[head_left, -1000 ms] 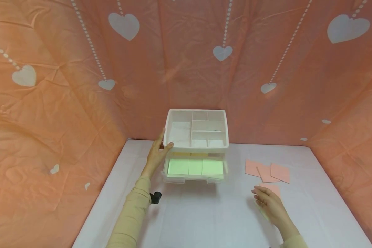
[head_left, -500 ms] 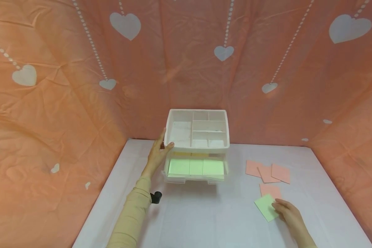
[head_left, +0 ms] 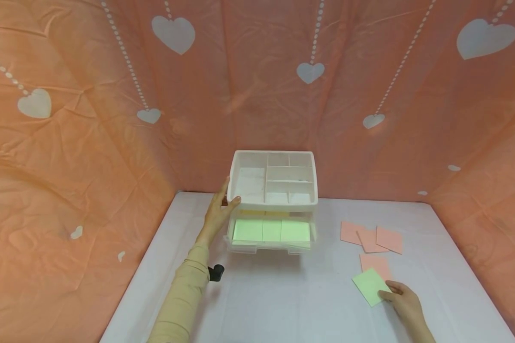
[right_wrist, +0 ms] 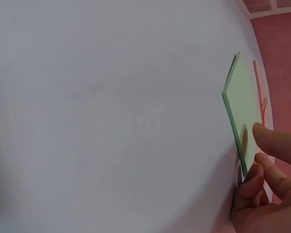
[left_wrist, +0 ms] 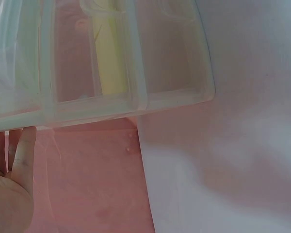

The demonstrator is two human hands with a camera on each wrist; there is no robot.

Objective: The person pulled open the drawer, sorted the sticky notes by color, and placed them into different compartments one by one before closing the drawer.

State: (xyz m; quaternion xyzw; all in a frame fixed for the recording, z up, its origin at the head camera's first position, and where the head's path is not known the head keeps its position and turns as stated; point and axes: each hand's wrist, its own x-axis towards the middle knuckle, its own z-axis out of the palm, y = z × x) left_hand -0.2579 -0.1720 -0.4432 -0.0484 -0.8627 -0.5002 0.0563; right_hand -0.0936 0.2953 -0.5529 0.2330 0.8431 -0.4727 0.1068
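The right hand pinched a green square between thumb and fingers, near pink squares on the bench; the left hand, fingers extended, touched the white box, its clear drawer holding green sheets

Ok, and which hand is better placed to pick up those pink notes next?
Probably the right hand: it is at the edge of the green note, close to the pink notes. The left hand is farther off, against the side of the white organizer.
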